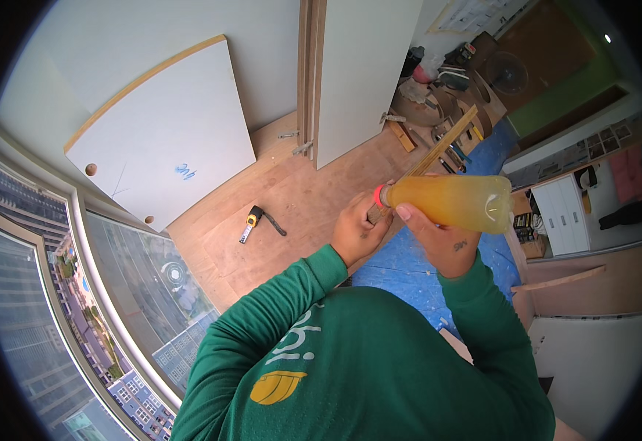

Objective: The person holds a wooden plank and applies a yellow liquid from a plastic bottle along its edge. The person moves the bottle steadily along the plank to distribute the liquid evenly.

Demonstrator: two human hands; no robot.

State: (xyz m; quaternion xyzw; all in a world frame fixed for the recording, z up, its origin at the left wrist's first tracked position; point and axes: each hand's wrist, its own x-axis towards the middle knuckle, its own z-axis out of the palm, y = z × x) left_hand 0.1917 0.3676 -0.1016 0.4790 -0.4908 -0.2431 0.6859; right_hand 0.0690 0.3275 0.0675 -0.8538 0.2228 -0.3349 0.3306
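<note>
My right hand (446,239) is wrapped round a clear plastic bottle (460,200) of yellowish liquid. The bottle lies nearly level, its base to the right and its red-ringed neck pointing left. Close to that neck, my left hand (354,229) is closed round the near end of a thin wooden strip (446,143). The strip slants away to the far right and passes behind the bottle. The bottle's mouth is at the left hand's fingers; whether it touches the strip I cannot tell.
A tape measure (252,220) lies on the plywood surface (221,253). White panels lean against the wall (174,132) and stand upright (357,81) beyond. Blue sheeting (402,264) covers ground at right, with scattered tools (449,158) farther off. A window (23,309) lines the left.
</note>
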